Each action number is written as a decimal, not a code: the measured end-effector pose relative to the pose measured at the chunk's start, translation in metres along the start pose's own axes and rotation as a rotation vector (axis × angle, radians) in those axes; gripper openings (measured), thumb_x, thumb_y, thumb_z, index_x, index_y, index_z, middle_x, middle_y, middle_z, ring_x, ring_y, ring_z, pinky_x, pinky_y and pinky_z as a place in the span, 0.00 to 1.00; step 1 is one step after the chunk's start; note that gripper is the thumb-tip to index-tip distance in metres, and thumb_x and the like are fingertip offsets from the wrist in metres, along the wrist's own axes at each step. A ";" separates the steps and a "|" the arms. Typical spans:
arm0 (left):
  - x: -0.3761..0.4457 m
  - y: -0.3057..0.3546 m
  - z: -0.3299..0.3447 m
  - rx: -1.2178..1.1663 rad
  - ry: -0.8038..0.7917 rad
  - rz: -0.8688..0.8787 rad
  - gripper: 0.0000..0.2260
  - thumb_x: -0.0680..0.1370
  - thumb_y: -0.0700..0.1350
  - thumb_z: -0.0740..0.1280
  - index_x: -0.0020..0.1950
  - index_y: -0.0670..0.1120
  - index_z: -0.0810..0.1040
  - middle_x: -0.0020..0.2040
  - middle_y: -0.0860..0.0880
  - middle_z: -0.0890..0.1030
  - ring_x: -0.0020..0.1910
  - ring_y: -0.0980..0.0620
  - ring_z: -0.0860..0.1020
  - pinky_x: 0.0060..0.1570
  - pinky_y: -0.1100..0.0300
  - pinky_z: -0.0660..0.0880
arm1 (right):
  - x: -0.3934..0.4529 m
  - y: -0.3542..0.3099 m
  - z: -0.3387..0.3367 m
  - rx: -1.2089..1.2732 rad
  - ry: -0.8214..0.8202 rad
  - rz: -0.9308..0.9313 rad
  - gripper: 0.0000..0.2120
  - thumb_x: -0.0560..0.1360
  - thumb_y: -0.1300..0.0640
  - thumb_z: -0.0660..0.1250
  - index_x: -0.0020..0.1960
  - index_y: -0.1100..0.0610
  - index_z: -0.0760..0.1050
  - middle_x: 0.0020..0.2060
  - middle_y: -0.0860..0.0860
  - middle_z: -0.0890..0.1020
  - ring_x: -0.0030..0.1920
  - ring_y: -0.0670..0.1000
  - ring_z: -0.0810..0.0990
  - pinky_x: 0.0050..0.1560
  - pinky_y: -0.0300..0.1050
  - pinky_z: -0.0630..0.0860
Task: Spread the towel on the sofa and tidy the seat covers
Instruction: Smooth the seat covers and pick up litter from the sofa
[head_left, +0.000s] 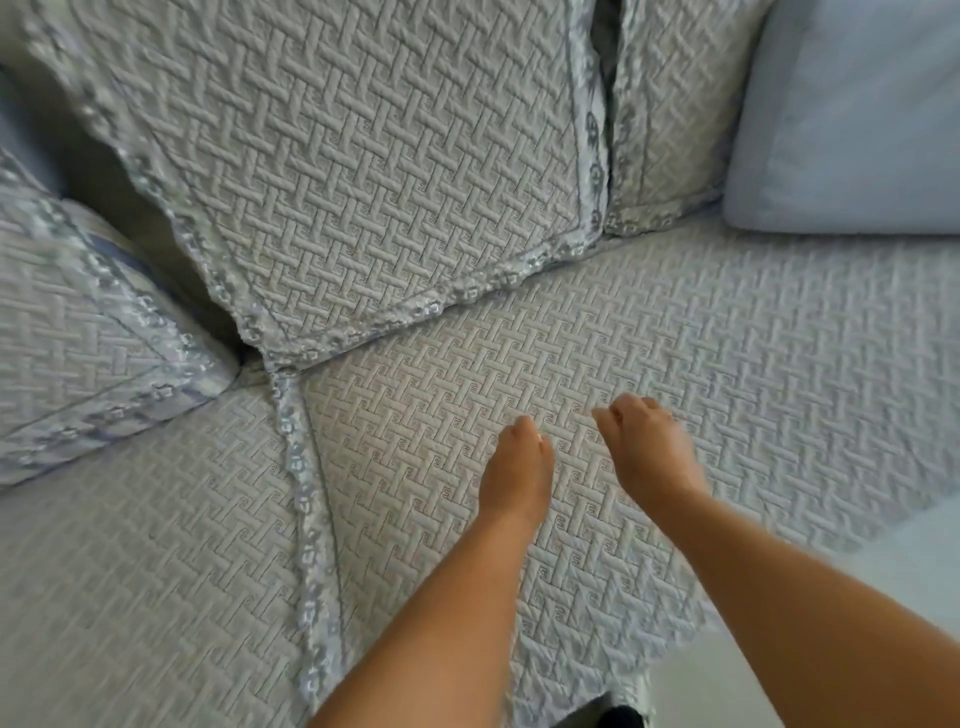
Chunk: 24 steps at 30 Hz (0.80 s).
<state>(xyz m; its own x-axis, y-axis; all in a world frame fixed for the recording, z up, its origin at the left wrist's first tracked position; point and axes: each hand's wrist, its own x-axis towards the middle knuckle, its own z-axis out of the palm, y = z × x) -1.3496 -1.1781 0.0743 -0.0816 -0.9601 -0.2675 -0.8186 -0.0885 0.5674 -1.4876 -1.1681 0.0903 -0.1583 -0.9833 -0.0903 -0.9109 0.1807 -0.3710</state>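
While both bare forearms reach in from the bottom edge of the frame, the left hand (517, 467) and the right hand (649, 447) sit side by side, a little apart, over the middle of the pale grey quilted seat cover (675, 364) with its raised basket-weave pattern. The left hand points up the frame with its fingers drawn together and bent downward at the tips, and it holds nothing that can be seen; whether the fingertips actually touch the fabric cannot be told. The right hand is slightly blurred, its fingers loosely curled downward, and it too grips nothing visible. This seat cover runs across the centre and right of the frame, lying flat, and its lace-trimmed left edge (301, 493) meets a second quilted seat cover (145, 571) of the same pattern in the lower left. Two quilted back cushions stand behind the seat: a large one (337, 171) in the upper centre and a narrower one (670, 104) just to its right, with a dark gap between them. A quilted cushion with a silvery-blue border (78, 353) lies at the left edge. A plain light blue pillow (852, 114) rests in the upper right corner on the seat cover.
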 end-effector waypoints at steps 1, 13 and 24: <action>-0.009 -0.002 -0.006 0.006 -0.018 0.026 0.11 0.81 0.48 0.54 0.54 0.42 0.69 0.49 0.45 0.75 0.38 0.51 0.71 0.36 0.58 0.69 | -0.011 -0.005 -0.005 0.016 0.019 0.051 0.10 0.79 0.49 0.54 0.44 0.54 0.68 0.39 0.50 0.70 0.39 0.52 0.70 0.36 0.48 0.67; -0.045 0.024 -0.095 0.086 0.025 0.301 0.08 0.79 0.47 0.53 0.41 0.47 0.64 0.37 0.51 0.68 0.31 0.54 0.65 0.28 0.58 0.59 | -0.075 -0.066 -0.078 0.327 0.189 0.315 0.12 0.79 0.50 0.55 0.39 0.53 0.66 0.38 0.49 0.71 0.33 0.49 0.70 0.31 0.44 0.64; -0.134 0.192 -0.030 0.043 -0.145 0.809 0.09 0.79 0.46 0.56 0.39 0.45 0.64 0.35 0.48 0.70 0.31 0.52 0.66 0.29 0.57 0.57 | -0.209 0.045 -0.173 0.383 0.480 0.715 0.12 0.79 0.50 0.55 0.46 0.56 0.72 0.46 0.56 0.73 0.44 0.60 0.74 0.43 0.48 0.67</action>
<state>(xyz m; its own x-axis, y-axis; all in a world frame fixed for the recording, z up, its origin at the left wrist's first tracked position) -1.4787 -1.0743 0.2425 -0.7259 -0.6788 0.1115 -0.4963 0.6290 0.5984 -1.5611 -0.9583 0.2529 -0.8492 -0.5251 -0.0557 -0.3629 0.6570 -0.6608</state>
